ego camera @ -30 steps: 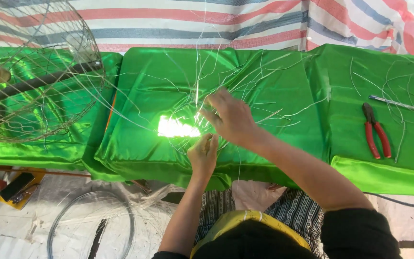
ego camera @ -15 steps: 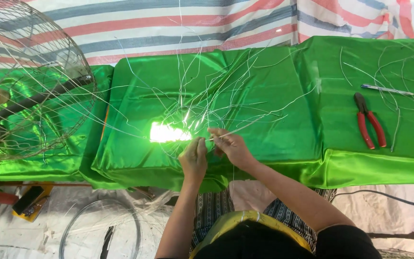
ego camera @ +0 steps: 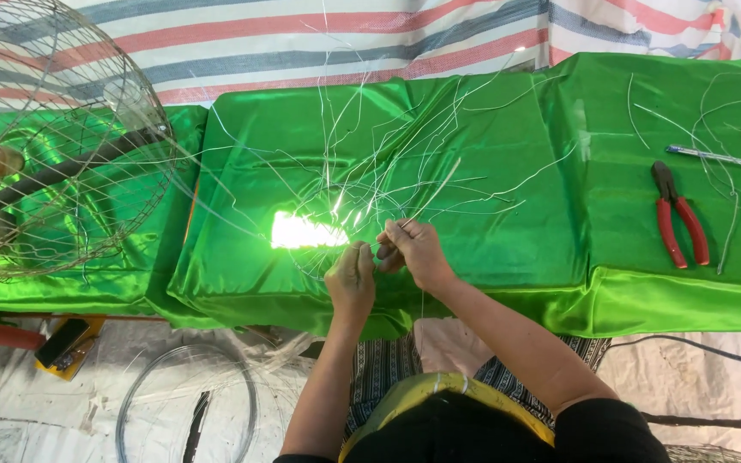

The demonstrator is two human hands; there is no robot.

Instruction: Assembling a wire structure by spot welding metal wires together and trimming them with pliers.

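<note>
Head view: green satin cloth [ego camera: 508,129] under striped tarpaulin [ego camera: 319,43].

Thin silvery wires [ego camera: 413,184] lie tangled and splayed across the shiny green cloth [ego camera: 508,214].

I see wire cage [ego camera: 45,137] left of hands cut by edge | wire ends between fingers [ego camera: 362,257] too fine | glare patch [ego camera: 306,231] washed out
</note>
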